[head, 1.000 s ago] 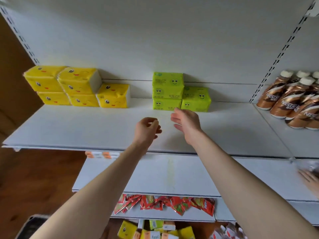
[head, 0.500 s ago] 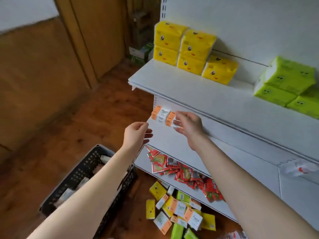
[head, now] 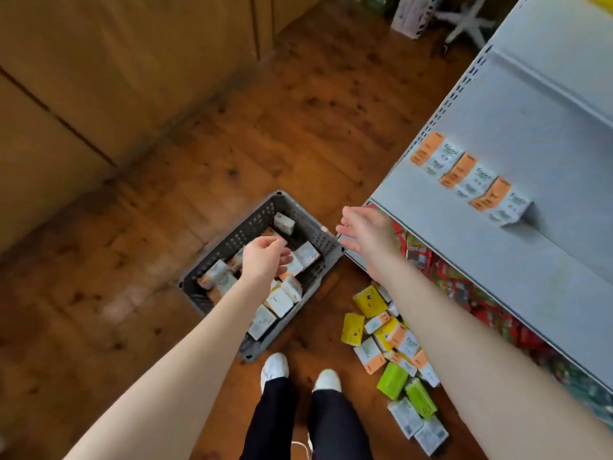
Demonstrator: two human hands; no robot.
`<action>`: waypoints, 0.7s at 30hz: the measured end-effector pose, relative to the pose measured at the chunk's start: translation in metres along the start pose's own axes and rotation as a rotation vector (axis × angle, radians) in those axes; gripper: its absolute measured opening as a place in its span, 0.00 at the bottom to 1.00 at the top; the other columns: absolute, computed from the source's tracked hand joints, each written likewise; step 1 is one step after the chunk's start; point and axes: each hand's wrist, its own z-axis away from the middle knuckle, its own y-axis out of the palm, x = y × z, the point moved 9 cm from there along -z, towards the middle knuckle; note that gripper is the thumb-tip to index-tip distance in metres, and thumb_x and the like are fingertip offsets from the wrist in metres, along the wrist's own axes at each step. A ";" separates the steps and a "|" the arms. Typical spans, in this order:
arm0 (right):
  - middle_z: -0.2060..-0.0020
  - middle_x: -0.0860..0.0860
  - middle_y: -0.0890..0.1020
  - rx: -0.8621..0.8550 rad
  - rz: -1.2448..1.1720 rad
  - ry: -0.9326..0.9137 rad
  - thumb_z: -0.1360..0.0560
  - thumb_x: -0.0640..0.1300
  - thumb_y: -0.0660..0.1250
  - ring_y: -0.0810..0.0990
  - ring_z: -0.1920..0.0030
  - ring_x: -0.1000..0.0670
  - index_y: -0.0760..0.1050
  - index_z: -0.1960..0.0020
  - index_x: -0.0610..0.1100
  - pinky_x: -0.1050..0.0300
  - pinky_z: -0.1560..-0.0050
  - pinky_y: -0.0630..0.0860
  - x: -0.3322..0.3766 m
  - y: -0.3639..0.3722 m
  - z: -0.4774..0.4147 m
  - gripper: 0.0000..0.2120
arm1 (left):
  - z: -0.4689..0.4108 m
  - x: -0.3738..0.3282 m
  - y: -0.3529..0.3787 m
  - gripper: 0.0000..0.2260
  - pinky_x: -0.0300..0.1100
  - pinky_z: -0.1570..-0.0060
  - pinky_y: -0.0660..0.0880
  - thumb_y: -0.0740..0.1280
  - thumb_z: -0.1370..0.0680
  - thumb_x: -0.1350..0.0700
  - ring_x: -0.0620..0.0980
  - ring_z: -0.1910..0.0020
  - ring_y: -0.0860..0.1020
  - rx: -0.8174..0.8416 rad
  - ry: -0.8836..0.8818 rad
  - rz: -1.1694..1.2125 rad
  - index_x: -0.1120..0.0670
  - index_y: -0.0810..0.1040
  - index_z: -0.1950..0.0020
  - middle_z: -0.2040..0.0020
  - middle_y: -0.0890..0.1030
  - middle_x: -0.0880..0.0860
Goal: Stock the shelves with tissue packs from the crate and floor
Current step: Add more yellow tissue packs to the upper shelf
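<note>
A dark grey slotted crate stands on the wooden floor, holding several white-and-orange tissue packs. My left hand hovers over the crate with loosely curled fingers and holds nothing. My right hand reaches out empty with straight fingers beside the crate's right rim, near the corner of the grey shelf. A row of three orange-and-white packs stands on that shelf. A pile of yellow, green and white packs lies on the floor to the right of my feet.
My two white shoes stand just below the crate. Red snack packets fill the lower shelf under the grey one. A wooden wall runs along the left. A white box and a chair base sit at the far end.
The view swung down from the upper shelves to the floor and crate. Both hands came away from the shelf edge and now reach down over the crate, still empty.
</note>
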 end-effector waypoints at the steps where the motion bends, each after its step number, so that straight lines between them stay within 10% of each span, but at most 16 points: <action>1: 0.53 0.48 0.77 0.012 0.014 0.012 0.23 0.45 0.63 0.79 0.50 0.48 0.73 0.42 0.41 0.60 0.59 0.76 -0.006 0.009 -0.005 0.12 | -0.006 0.007 -0.006 0.06 0.40 0.64 0.75 0.61 0.20 0.59 0.51 0.62 0.78 -0.004 -0.017 0.015 0.58 0.74 0.45 0.58 0.79 0.56; 11: 0.52 0.43 0.79 0.221 0.367 0.075 0.22 0.46 0.61 0.78 0.45 0.40 0.73 0.49 0.39 0.41 0.43 0.76 -0.141 0.108 -0.103 0.10 | -0.128 0.122 -0.033 0.07 0.43 0.57 0.76 0.60 0.21 0.57 0.47 0.61 0.76 -0.128 -0.101 -0.032 0.57 0.75 0.46 0.56 0.78 0.54; 14: 0.57 0.52 0.76 0.271 0.455 0.113 0.21 0.47 0.59 0.78 0.46 0.44 0.73 0.43 0.41 0.43 0.41 0.75 -0.214 0.134 -0.145 0.11 | -0.179 0.196 -0.037 0.11 0.47 0.54 0.76 0.61 0.21 0.54 0.49 0.61 0.75 -0.178 -0.182 -0.067 0.58 0.75 0.43 0.58 0.77 0.53; 20: 0.58 0.36 0.75 0.372 0.650 0.125 0.20 0.44 0.56 0.77 0.46 0.33 0.74 0.51 0.36 0.48 0.48 0.77 -0.326 0.167 -0.219 0.13 | -0.259 0.300 -0.032 0.17 0.48 0.51 0.76 0.62 0.22 0.53 0.47 0.64 0.74 -0.217 -0.275 -0.116 0.58 0.71 0.36 0.58 0.75 0.50; 21: 0.60 0.38 0.71 0.405 0.692 0.136 0.21 0.43 0.55 0.74 0.58 0.40 0.73 0.55 0.36 0.52 0.53 0.74 -0.343 0.175 -0.229 0.13 | -0.271 0.312 -0.030 0.18 0.45 0.56 0.75 0.62 0.22 0.53 0.45 0.66 0.72 -0.222 -0.284 -0.126 0.58 0.69 0.34 0.58 0.74 0.50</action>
